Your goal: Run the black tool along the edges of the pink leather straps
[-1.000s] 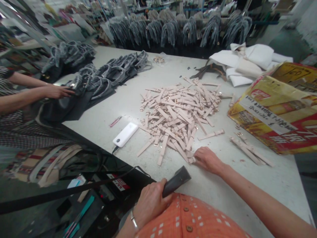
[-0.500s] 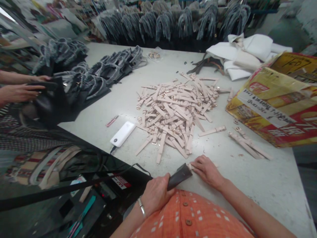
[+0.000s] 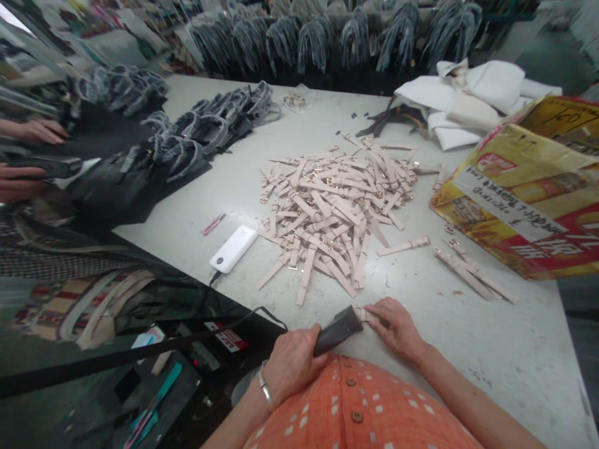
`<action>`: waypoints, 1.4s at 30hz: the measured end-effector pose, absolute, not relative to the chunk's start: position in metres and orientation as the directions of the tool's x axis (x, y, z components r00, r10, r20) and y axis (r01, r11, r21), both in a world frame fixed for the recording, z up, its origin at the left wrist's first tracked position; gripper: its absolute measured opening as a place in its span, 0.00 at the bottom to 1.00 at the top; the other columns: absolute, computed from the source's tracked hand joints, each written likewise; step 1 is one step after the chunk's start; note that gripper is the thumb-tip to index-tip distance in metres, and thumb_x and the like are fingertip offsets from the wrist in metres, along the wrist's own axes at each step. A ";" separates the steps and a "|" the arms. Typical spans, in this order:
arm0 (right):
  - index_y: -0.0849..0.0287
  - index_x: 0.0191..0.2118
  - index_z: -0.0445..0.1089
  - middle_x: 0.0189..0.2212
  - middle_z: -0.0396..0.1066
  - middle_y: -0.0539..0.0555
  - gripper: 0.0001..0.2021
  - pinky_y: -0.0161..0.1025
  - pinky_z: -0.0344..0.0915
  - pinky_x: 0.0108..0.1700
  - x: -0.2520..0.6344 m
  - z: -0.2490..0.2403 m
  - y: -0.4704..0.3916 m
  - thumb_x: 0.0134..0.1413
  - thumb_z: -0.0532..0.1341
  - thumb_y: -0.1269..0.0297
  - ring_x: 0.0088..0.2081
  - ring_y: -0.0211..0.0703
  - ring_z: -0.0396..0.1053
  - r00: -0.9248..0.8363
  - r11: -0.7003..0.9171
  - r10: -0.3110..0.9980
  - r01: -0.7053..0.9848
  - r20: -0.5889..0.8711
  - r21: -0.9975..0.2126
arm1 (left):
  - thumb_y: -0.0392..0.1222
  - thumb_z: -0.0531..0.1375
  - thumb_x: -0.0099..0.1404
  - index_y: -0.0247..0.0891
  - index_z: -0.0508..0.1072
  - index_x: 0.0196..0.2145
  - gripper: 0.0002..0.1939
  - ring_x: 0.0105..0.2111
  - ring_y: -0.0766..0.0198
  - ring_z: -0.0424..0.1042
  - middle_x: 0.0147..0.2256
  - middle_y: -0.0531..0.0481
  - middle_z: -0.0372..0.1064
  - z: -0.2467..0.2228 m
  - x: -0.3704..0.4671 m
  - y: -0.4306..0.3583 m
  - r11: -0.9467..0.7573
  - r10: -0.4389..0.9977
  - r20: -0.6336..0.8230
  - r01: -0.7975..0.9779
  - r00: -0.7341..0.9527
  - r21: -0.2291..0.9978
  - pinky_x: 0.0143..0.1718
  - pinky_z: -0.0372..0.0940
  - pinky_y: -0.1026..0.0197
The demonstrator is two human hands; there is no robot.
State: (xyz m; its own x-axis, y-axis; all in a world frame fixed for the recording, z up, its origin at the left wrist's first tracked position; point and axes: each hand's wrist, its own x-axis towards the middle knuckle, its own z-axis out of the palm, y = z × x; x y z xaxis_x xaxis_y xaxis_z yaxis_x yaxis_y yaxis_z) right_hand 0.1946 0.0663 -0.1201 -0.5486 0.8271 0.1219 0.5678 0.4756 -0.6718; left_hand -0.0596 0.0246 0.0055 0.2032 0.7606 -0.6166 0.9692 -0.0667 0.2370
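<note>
My left hand [image 3: 297,358], with a bracelet at the wrist, is wrapped round a dark tool with a wide flat nozzle [image 3: 340,327]. My right hand [image 3: 395,325] pinches a small pale strap [image 3: 364,314] with a metal buckle, and the buckle end sits right at the nozzle's mouth. Just beyond my hands, a heap of pale buckled straps [image 3: 327,206] covers the middle of the white table [image 3: 505,337]. One strap [image 3: 403,246] lies apart to the heap's right, and a few more [image 3: 472,274] are farther right.
A white power bank [image 3: 234,249] with a cable and a small red tool [image 3: 214,224] lie left of the heap. A yellow carton [image 3: 524,193] stands right. Black bags [image 3: 201,125] with wrapped handles are at the left, beside another person's hands [image 3: 44,131].
The strap's buckle end shows more clearly between my right fingers and the nozzle. The other person's hands have moved apart, and the dark pieces near them have shifted.
</note>
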 end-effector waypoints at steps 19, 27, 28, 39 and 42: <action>0.58 0.30 0.65 0.31 0.66 0.55 0.07 0.43 0.59 0.40 0.183 -0.119 0.069 0.59 0.55 0.64 0.36 0.45 0.62 -0.535 0.471 0.833 0.556 0.139 -0.685 | 0.52 0.51 0.63 0.42 0.66 0.39 0.13 0.37 0.56 0.73 0.34 0.47 0.73 0.002 -0.058 0.024 -0.112 0.774 -0.588 0.965 0.234 0.236 0.35 0.62 0.61; 0.56 0.32 0.60 0.34 0.63 0.54 0.06 0.39 0.61 0.39 0.171 -0.098 0.064 0.61 0.51 0.66 0.36 0.43 0.61 -0.487 0.333 0.871 0.482 0.068 -0.810 | 0.54 0.51 0.62 0.43 0.68 0.36 0.14 0.34 0.58 0.73 0.31 0.49 0.73 0.008 -0.079 0.008 -0.003 0.792 -0.590 0.967 0.157 0.253 0.33 0.60 0.63; 0.56 0.32 0.59 0.34 0.63 0.54 0.06 0.38 0.61 0.38 0.167 -0.093 0.066 0.61 0.50 0.65 0.36 0.42 0.62 -0.482 0.314 0.873 0.441 0.073 -0.841 | 0.54 0.51 0.62 0.44 0.68 0.36 0.14 0.34 0.58 0.73 0.31 0.49 0.73 0.011 -0.083 0.007 0.020 0.793 -0.591 0.964 0.147 0.266 0.33 0.60 0.64; 0.57 0.32 0.61 0.34 0.66 0.54 0.08 0.39 0.61 0.41 0.134 -0.085 0.084 0.63 0.50 0.64 0.38 0.42 0.63 -0.655 0.425 0.748 0.346 0.110 -0.836 | 0.49 0.52 0.62 0.44 0.68 0.34 0.09 0.32 0.62 0.71 0.30 0.54 0.72 0.036 -0.107 -0.008 0.236 0.807 -0.590 0.902 0.025 0.362 0.31 0.57 0.67; 0.57 0.32 0.62 0.31 0.65 0.54 0.08 0.40 0.62 0.39 0.144 -0.100 0.076 0.62 0.51 0.65 0.36 0.43 0.63 -0.664 0.466 0.745 0.449 0.064 -0.762 | 0.51 0.53 0.61 0.45 0.68 0.36 0.10 0.33 0.61 0.72 0.31 0.53 0.72 0.026 -0.109 -0.012 0.206 0.802 -0.597 0.924 0.030 0.322 0.32 0.58 0.66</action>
State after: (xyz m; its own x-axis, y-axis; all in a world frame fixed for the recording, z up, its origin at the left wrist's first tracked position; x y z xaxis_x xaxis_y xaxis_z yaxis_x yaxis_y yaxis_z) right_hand 0.1435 0.0756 -0.0998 -0.6644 0.7446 0.0642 0.4489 0.4662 -0.7623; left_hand -0.1092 -0.0120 0.0258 0.0298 0.8018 -0.5969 0.9241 0.2056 0.3222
